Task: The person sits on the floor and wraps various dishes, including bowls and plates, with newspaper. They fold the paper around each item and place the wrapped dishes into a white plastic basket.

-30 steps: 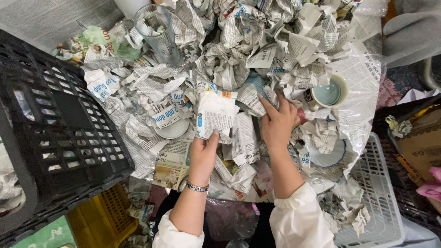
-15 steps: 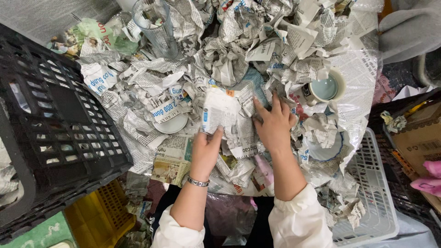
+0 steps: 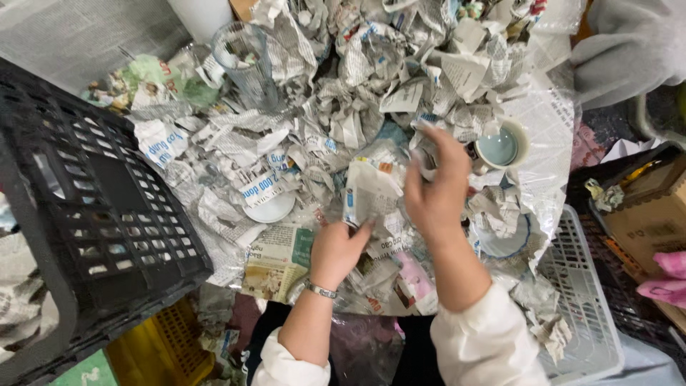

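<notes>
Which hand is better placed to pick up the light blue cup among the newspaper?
Probably the right. The right hand is raised just beside the cup, which stands open on its side of the pile. The left hand is lower and farther off, and holds a crumpled newspaper piece.

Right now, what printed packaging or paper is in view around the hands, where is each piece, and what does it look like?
Crumpled newspaper piece: pinched by the left hand, under the right hand; white with blue and orange print.
Flat newspaper page: left of the left hand, at the pile's near edge; beige with green.
Cardboard box: far right; brown, rectangular.
Newspaper pile: above the hands; grey-white crumpled sheets.
</notes>
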